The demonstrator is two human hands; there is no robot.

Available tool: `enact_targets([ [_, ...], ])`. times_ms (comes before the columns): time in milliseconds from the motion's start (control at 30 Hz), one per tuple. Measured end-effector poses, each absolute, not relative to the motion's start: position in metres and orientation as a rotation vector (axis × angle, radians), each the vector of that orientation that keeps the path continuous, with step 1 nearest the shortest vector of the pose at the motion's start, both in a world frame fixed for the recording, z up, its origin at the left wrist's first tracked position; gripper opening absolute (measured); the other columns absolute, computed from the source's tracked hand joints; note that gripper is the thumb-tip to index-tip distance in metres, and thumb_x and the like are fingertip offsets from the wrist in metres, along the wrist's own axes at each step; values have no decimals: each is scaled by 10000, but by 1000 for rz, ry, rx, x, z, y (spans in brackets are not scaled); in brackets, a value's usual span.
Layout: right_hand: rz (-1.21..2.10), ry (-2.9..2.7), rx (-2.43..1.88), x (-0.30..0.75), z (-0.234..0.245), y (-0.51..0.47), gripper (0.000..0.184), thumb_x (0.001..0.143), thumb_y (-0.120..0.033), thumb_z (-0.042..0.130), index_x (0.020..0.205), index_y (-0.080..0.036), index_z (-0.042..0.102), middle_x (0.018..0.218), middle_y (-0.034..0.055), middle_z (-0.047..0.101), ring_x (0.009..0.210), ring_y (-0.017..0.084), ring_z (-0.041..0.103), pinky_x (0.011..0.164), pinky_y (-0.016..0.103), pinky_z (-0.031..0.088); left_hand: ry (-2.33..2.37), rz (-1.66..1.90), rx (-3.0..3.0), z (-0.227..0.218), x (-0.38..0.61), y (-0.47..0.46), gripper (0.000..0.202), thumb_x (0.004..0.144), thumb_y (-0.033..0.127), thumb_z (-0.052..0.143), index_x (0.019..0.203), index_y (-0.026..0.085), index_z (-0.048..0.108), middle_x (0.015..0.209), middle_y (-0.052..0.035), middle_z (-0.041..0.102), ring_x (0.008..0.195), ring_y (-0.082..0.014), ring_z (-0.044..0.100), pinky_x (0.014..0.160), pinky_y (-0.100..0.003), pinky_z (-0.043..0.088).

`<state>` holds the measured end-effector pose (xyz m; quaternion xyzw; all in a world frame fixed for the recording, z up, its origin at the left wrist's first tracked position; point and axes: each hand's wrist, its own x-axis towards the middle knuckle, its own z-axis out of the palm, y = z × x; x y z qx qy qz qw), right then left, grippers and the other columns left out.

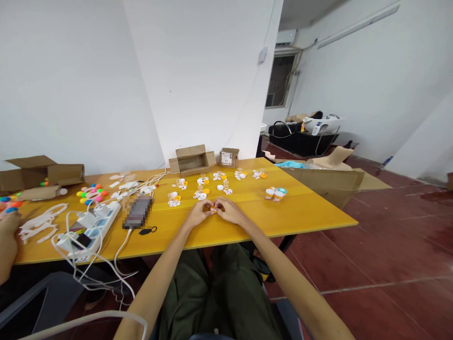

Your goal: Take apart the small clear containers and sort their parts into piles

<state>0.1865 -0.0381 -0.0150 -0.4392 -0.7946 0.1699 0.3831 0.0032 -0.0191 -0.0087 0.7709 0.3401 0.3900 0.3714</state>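
My left hand [200, 213] and my right hand [228, 211] meet over the yellow table [300, 212], fingers pinched together on a small orange and white piece [213, 208] held between them. Just beyond my hands lie several small white discs and orange caps [203, 193] scattered across the tabletop. A small cluster of white, orange and teal capped pieces [276, 192] stands to the right of my hands.
An open cardboard box [191, 160] and a smaller box [229, 157] stand at the table's back edge. A white power strip [92, 228] with chargers and cables, a phone [137, 212] and bright plastic balls [92, 193] lie left. Another person's hand [7, 241] shows at far left.
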Motion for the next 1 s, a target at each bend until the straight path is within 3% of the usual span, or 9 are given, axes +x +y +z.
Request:
enact_targets([
  [600,431,-2033,-1105,187,-15,-39,118,768,-127,624,755,-239,589,850,3,635,820,177,613,784,299,481,857,1030,2060,-5,4,-23,88,734,146,706,801,200,687,824,-8,692,836,-183,632,865,-328,496],
  [1000,427,-1985,-1070,186,-21,-34,102,778,-148,634,720,-225,599,903,19,671,810,176,636,776,307,503,886,1030,2113,-8,3,-20,69,745,194,707,813,202,704,802,-19,697,804,-190,628,825,-324,511],
])
